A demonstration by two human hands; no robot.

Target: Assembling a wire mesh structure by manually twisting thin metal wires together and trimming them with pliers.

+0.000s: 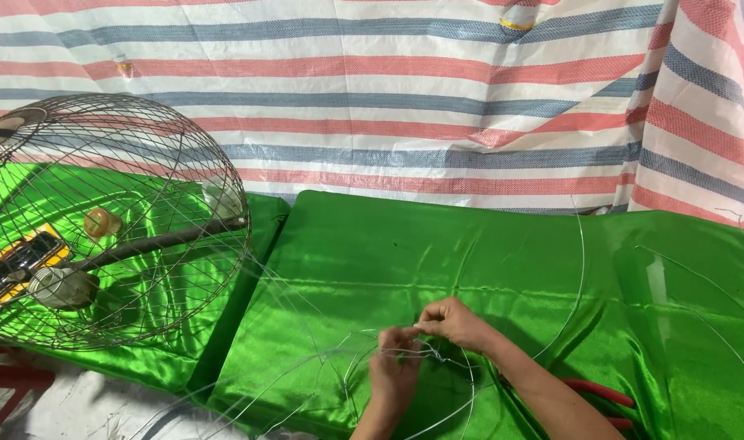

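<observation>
Close together over the middle of a shiny green satin cloth (502, 244), the left hand (395, 371) and right hand (457, 323) each pinch thin silver wire (437, 355) between closed fingertips — the strands meet in a small tangle just between the two hands. Long loops of the same wire arc outward across the cloth on both sides, and red-handled pliers (604, 395) lie beside the right forearm. Further left sits a round wire fan guard (111, 220) — behind everything hangs a red, white and blue striped tarpaulin (388, 90).
</observation>
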